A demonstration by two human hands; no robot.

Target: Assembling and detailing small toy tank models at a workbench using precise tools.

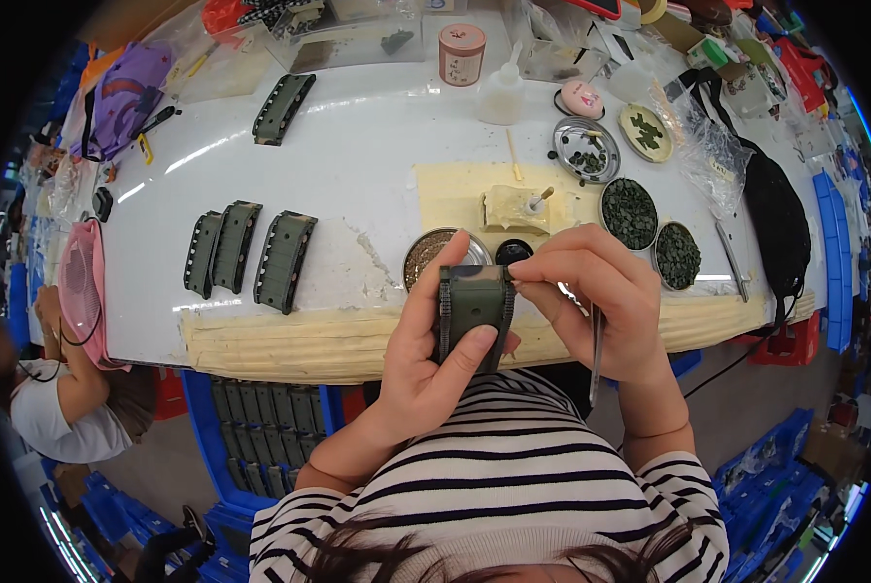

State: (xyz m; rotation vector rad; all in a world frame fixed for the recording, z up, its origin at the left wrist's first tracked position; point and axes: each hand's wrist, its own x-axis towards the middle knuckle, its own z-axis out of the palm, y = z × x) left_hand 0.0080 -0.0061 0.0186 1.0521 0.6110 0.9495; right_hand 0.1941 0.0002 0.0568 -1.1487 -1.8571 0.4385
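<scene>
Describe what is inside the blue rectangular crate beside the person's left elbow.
The blue rectangular crate holds rows of dark green oblong pieces. Those pieces hide whatever lies beneath them.

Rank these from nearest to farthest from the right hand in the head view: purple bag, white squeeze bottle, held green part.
Right hand:
1. Held green part: at its fingertips, in the left hand.
2. White squeeze bottle: ahead, slightly left.
3. Purple bag: far left.

Assembly workshop, white worktable (358, 175), blue parts crate (205, 428)
</scene>
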